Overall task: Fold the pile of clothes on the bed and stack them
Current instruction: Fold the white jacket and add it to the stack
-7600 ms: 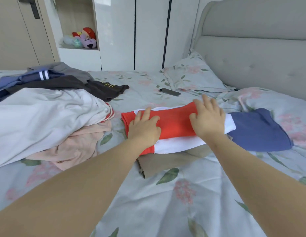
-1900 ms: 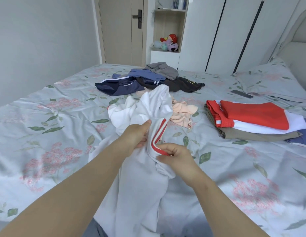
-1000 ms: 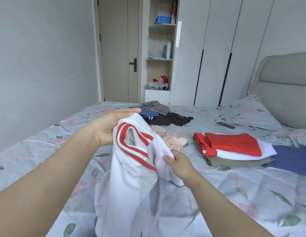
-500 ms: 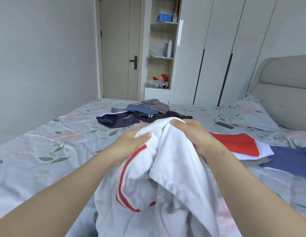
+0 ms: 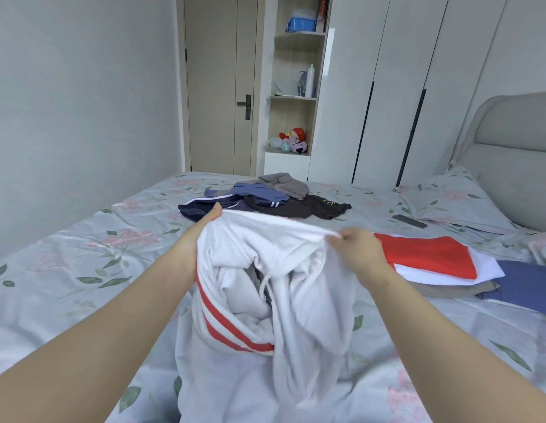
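White hem (image 5: 274, 226) (waistband, perhaps) between grips (image 5: 193, 239) (image 5: 357, 251)

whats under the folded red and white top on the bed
Under the red and white top: a folded grey-brown garment, only its edge showing. A blue garment sticks out beside it; whether it runs underneath is hidden.

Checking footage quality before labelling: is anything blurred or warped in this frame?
Head view: wide-angle stretch tilts the wardrobe doors; the white garment looks slightly smeared low down, below the right hand; lighting is soft, shadows faint.
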Demonstrator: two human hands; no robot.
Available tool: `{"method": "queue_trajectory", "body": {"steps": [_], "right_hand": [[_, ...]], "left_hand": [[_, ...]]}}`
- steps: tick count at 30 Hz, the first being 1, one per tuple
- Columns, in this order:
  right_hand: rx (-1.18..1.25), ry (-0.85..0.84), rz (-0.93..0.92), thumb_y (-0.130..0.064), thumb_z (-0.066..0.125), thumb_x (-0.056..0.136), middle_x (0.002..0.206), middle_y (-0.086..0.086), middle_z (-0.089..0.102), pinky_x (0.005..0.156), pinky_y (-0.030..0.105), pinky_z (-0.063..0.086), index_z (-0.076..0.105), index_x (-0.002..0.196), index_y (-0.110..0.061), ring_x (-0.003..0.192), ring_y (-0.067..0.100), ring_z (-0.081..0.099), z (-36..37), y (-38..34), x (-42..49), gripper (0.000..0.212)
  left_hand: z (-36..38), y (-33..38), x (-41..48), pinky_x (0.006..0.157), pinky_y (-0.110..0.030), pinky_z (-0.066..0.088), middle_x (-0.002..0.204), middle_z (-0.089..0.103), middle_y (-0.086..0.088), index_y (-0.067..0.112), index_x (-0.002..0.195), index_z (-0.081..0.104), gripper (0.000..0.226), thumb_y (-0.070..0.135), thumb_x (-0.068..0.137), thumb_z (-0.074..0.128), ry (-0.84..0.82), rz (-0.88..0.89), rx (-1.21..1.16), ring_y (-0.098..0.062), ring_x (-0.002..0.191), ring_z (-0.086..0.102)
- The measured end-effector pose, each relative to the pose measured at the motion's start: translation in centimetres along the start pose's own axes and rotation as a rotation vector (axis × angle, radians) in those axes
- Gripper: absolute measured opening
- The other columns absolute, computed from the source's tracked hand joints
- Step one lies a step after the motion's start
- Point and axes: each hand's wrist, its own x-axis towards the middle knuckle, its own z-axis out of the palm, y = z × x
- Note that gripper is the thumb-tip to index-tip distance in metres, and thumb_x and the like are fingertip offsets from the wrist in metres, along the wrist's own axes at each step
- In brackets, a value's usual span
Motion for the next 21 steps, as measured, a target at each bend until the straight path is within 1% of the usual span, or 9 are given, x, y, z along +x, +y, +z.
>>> {"method": "queue_trajectory", "body": {"steps": [2,5,7,9,12,15,17,19,21], "right_hand": [[0.178,0.181,-0.053,-0.017,0.051,0.094,0.077,0.002,0.058,0.059,0.031,0.035,0.064,0.089,-0.012,0.081,0.025,0.052,-0.3,-1.8,1.4,0.015],[0.563,-0.218,-0.113,-0.010,0.047,0.097,0.139,-0.004,0.040,0.090,0.013,0.032,0.030,0.146,-0.026,0.126,0.012,0.038,1.4,-3.4,1.5,0.055],[0.483,-0.377,-0.157,-0.011,0.047,0.097,0.155,-0.009,0.014,0.110,0.022,0.019,0.015,0.150,-0.032,0.142,0.009,0.015,3.4,-2.7,0.9,0.065],[0.401,-0.232,-0.120,-0.009,0.045,0.097,0.156,-0.003,0.019,0.116,0.032,0.018,0.026,0.148,-0.028,0.143,0.014,0.018,5.2,-0.4,0.6,0.058],[0.192,0.006,0.198,-0.005,0.042,0.092,0.132,0.016,0.052,0.099,0.036,0.040,0.048,0.128,-0.009,0.120,0.032,0.049,8.1,3.7,-0.1,0.037],[-0.094,-0.260,0.383,-0.005,0.042,0.092,0.099,0.015,0.058,0.082,0.031,0.041,0.055,0.095,-0.003,0.103,0.030,0.055,10.5,6.8,-1.2,0.013],[-0.209,-0.495,0.338,-0.007,0.045,0.092,0.077,0.005,0.051,0.071,0.025,0.041,0.049,0.071,-0.011,0.091,0.022,0.052,12.0,7.5,-1.9,0.021],[-0.147,-0.545,0.272,-0.015,0.048,0.090,0.090,0.003,0.057,0.082,0.025,0.045,0.059,0.081,-0.013,0.096,0.020,0.051,12.8,7.1,-2.3,0.014],[0.153,-0.501,0.254,-0.028,0.052,0.092,0.118,0.000,0.055,0.104,0.033,0.038,0.062,0.113,-0.024,0.114,0.019,0.049,12.6,5.2,-2.1,0.023]], "left_hand": [[-0.7,-0.4,0.0,0.042,-0.023,0.051,0.074,0.074,-0.008,0.004,0.104,0.065,0.045,0.043,0.095,0.044,0.004,-0.023,-0.021,-0.017,0.065,0.072],[-1.5,-1.1,0.3,0.044,-0.021,0.048,0.060,0.070,-0.006,0.006,0.129,0.048,0.040,0.033,0.100,0.040,0.162,0.027,0.008,-0.015,0.069,0.070],[-3.0,-1.6,0.6,0.065,-0.028,0.050,0.112,0.067,-0.021,0.003,0.139,0.040,0.048,0.032,0.102,0.037,0.234,-0.036,-0.037,-0.023,0.089,0.066],[-5.0,-1.8,1.0,0.094,-0.032,0.039,0.146,0.039,-0.018,-0.002,0.141,0.035,0.049,0.030,0.104,0.030,0.298,-0.081,-0.031,-0.029,0.127,0.044],[-7.5,-2.5,1.4,0.103,-0.028,0.030,0.149,0.035,-0.016,-0.004,0.141,0.033,0.049,0.027,0.105,0.024,0.379,-0.083,0.002,-0.028,0.137,0.032],[-8.8,-3.3,1.2,0.102,-0.036,0.031,0.147,0.038,-0.014,0.000,0.141,0.035,0.048,0.030,0.105,0.025,0.403,-0.153,0.057,-0.029,0.134,0.035],[-9.0,-3.6,0.7,0.083,-0.040,0.039,0.138,0.047,-0.018,0.000,0.136,0.043,0.053,0.040,0.102,0.033,0.345,-0.253,-0.036,-0.031,0.124,0.045],[-9.1,-3.7,0.3,0.073,-0.043,0.040,0.134,0.051,-0.021,0.000,0.131,0.047,0.057,0.045,0.099,0.038,0.287,-0.287,-0.068,-0.034,0.111,0.052],[-9.2,-3.8,0.0,0.075,-0.044,0.041,0.125,0.057,-0.022,0.000,0.128,0.051,0.058,0.048,0.097,0.040,0.276,-0.294,-0.043,-0.035,0.096,0.057]]}}
